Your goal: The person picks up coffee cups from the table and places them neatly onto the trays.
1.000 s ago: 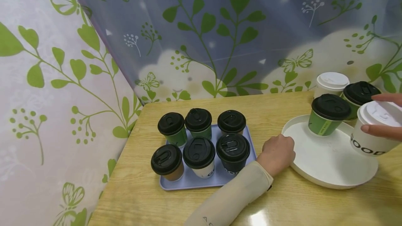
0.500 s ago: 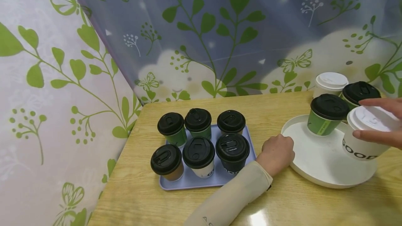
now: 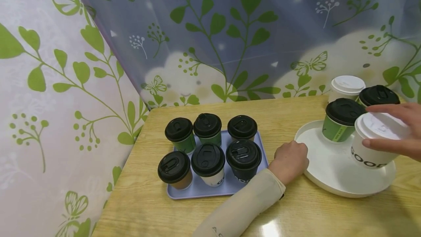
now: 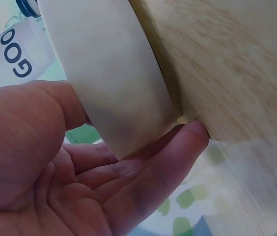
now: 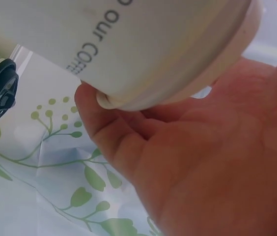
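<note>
Left hand (image 3: 291, 162): pinching the white tray (image 3: 329, 165) by its left edge.
Right hand (image 3: 413, 124): gripping the white cup (image 3: 370, 153) around its lid, between thumb and fingers.
Cup's place: overlapping the tray's right side in the head view; whether its base is touching, I cannot tell.
Tight side: green cup (image 3: 333, 129) standing just behind and left.
Open room: bare tray floor stretching from left edge toward white cup.
</note>
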### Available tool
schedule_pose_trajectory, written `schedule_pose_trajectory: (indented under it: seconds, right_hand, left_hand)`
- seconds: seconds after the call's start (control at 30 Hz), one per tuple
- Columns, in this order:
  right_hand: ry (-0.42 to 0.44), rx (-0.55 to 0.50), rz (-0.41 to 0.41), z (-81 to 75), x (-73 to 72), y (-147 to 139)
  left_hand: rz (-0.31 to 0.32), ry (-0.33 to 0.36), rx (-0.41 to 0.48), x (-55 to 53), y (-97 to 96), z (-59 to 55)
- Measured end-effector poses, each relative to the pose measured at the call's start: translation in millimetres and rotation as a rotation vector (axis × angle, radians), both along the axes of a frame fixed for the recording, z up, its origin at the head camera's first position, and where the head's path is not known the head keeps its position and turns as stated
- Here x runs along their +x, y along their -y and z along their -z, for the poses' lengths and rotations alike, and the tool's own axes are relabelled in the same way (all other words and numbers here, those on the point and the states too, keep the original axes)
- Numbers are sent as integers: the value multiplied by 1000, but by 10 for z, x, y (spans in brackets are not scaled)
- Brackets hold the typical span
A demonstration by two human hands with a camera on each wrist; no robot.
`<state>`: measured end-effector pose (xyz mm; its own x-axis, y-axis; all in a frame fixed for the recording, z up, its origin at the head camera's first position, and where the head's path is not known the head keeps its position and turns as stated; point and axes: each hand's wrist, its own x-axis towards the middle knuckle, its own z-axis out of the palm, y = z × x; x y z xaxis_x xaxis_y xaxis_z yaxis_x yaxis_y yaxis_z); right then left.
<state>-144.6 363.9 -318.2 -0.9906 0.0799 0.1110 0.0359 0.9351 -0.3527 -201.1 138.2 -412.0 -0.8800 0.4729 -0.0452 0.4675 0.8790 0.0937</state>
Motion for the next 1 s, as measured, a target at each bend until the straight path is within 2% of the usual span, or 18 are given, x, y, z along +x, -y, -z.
schedule_pose_trajectory:
  seconds: [0.13,0.4,1.0]
  right_hand:
    - [0,25,-23,-28,-14,36]
    - [57,81,-87,-24,-66,69]
    - [69,128,-158,-17,-94,179]
  left_hand:
    - [1,3,1,1,0,1]
    - [-3,9,3,1,-3,0]
    - [-1,20,2,-1,1,-5]
